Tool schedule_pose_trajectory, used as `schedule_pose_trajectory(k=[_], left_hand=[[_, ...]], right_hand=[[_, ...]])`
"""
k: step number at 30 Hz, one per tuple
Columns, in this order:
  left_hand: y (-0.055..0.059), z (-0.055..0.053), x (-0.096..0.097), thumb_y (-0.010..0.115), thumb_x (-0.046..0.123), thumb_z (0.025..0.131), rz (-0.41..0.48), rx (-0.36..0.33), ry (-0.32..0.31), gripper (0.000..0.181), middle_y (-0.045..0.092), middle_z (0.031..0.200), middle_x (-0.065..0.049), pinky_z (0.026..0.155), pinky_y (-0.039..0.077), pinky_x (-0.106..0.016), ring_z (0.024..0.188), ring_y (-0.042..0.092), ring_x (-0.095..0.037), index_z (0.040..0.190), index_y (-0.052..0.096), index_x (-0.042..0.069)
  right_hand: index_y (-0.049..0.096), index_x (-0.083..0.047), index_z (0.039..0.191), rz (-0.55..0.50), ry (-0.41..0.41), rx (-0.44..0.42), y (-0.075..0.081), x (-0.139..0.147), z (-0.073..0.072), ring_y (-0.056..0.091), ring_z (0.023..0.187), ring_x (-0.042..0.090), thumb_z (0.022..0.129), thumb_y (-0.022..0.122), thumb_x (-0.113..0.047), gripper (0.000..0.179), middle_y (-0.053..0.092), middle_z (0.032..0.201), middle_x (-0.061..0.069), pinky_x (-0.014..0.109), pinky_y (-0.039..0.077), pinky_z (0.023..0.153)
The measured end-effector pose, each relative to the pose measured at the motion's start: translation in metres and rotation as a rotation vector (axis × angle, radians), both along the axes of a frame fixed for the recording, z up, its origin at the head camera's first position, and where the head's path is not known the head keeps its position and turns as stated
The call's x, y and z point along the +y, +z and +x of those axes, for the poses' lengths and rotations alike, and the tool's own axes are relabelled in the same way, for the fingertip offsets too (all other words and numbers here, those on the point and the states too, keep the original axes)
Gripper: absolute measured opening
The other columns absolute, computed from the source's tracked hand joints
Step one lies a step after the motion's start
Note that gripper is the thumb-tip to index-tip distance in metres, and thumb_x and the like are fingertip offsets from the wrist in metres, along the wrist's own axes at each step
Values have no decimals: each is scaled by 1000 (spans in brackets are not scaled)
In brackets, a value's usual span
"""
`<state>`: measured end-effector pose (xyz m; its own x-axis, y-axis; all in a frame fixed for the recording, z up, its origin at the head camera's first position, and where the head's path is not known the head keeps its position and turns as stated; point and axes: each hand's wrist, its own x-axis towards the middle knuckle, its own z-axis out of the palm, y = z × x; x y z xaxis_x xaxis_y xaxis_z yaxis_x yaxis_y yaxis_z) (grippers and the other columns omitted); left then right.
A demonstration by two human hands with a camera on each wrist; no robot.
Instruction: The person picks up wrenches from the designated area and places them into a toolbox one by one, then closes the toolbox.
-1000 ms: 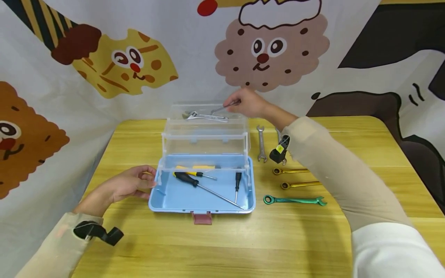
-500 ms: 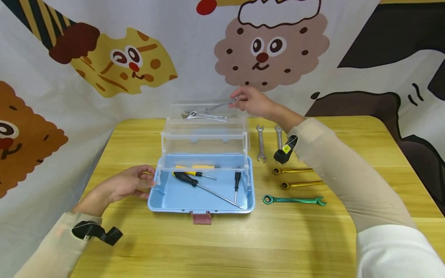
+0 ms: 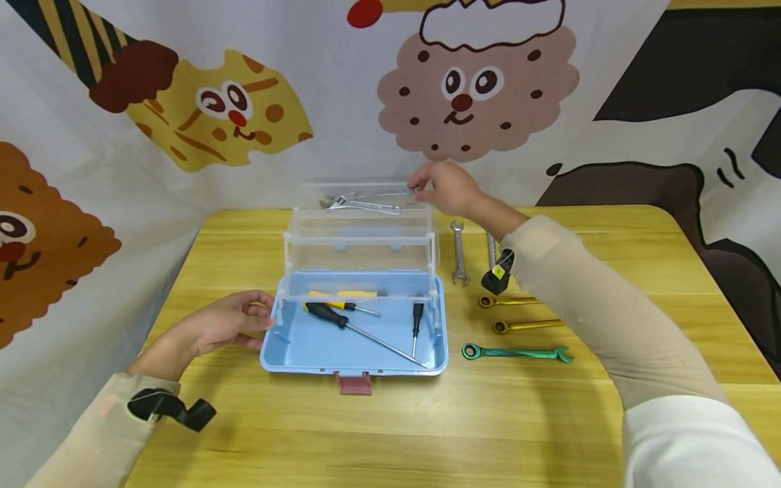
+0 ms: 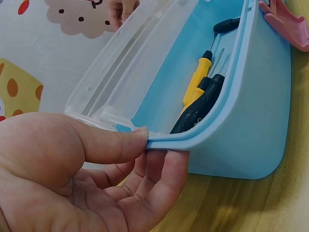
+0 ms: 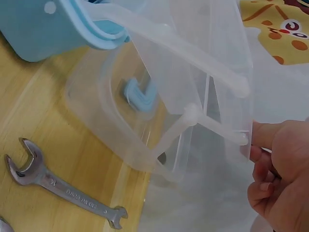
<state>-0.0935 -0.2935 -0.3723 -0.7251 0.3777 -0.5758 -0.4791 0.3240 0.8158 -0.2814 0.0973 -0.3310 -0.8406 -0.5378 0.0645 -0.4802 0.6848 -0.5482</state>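
Observation:
A blue toolbox (image 3: pixel 355 371) stands on the table with its clear trays (image 3: pixel 360 237) raised. My left hand (image 3: pixel 228 322) grips its left rim, thumb on top and fingers beneath, as the left wrist view shows. At the top tray, my right hand (image 3: pixel 448 190) pinches the end of a slim silver wrench (image 3: pixel 378 194), whose far part lies inside the tray. An adjustable wrench (image 3: pixel 366 205) rests there too. In the right wrist view the fingers (image 5: pixel 263 188) are at the tray's end, and the wrench is hidden. Black-handled screwdrivers (image 3: pixel 344 322) and yellow-handled ones lie in the box.
Right of the box lie a silver open-end wrench (image 3: pixel 459 254), a second silver wrench (image 3: pixel 491 247) partly behind the wrist camera, two gold ratchet wrenches (image 3: pixel 518 325) and a green one (image 3: pixel 517 353). A printed curtain (image 3: pixel 342 102) hangs behind the table.
My right hand first drew slightly right and up, then came down, lowering the slim silver wrench flatter into the top tray. The left hand stays on the rim.

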Motion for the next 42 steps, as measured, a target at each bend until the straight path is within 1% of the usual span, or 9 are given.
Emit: schedule_pose_trajectory(k=[4, 9, 20, 25, 28, 30, 34, 38, 42], left_hand=[[0, 0, 1, 57, 1, 101, -1, 1, 0, 35, 55, 102, -9, 81, 60, -38, 92, 64, -20, 128, 39, -9], [0, 0, 1, 57, 0, 101, -8, -1, 1, 35, 55, 102, -8, 80, 60, -37, 91, 64, -20, 129, 38, -9], [-1, 1, 1, 57, 1, 101, -3, 4, -3, 32, 56, 102, -8, 80, 60, -37, 91, 64, -20, 127, 40, -8], [-2, 1, 1, 57, 1, 101, -3, 4, -2, 32, 55, 101, -7, 80, 60, -37, 91, 64, -19, 126, 40, -7], [-2, 1, 1, 57, 1, 101, -2, 4, -1, 31, 55, 100, -7, 80, 60, -37, 90, 64, -19, 126, 40, -7], [-2, 1, 1, 57, 1, 101, 0, 5, 0, 31, 56, 100, -7, 80, 60, -37, 90, 64, -19, 125, 40, -6], [-2, 1, 0, 58, 2, 101, 4, 5, -4, 30, 56, 100, -6, 80, 60, -37, 90, 64, -19, 124, 40, -6], [-2, 0, -1, 58, 2, 102, 7, 8, -14, 30, 57, 100, -7, 80, 60, -37, 91, 64, -19, 124, 40, -6], [-4, 0, -1, 57, 2, 102, 4, 10, -13, 31, 57, 101, -7, 81, 60, -37, 92, 64, -19, 125, 39, -7]], right_hand=[[72, -2, 120, 63, 5, 31, 1, 0, 1, 63, 108, 29, 96, 72, -12, 26, 71, 114, 12, 43, 48, 98], [73, -3, 120, 95, 10, 41, 2, 0, 3, 63, 111, 31, 96, 72, -13, 26, 72, 115, 11, 44, 48, 98], [69, -2, 125, 111, 0, 29, 3, 2, 5, 60, 115, 32, 96, 72, -15, 32, 69, 120, 13, 45, 47, 101], [66, -1, 129, 80, -11, 33, 2, 7, 9, 58, 111, 32, 98, 70, -20, 36, 65, 122, 16, 45, 48, 97], [61, 0, 134, 40, -8, 45, 4, 12, 14, 57, 111, 33, 100, 68, -23, 42, 61, 126, 19, 47, 47, 97], [56, 2, 139, 15, -2, 57, 5, 17, 17, 56, 115, 35, 100, 67, -24, 47, 57, 133, 21, 48, 47, 100], [42, 7, 148, 11, -3, 62, 6, 30, 26, 43, 136, 41, 101, 65, -25, 61, 41, 152, 26, 52, 37, 113], [32, 10, 152, 65, -56, 1, 5, 44, 40, 30, 145, 45, 101, 64, -28, 71, 30, 156, 31, 55, 28, 119], [27, 12, 152, 116, -113, -81, -2, 56, 53, 31, 142, 48, 101, 63, -30, 75, 30, 153, 35, 58, 29, 117]])
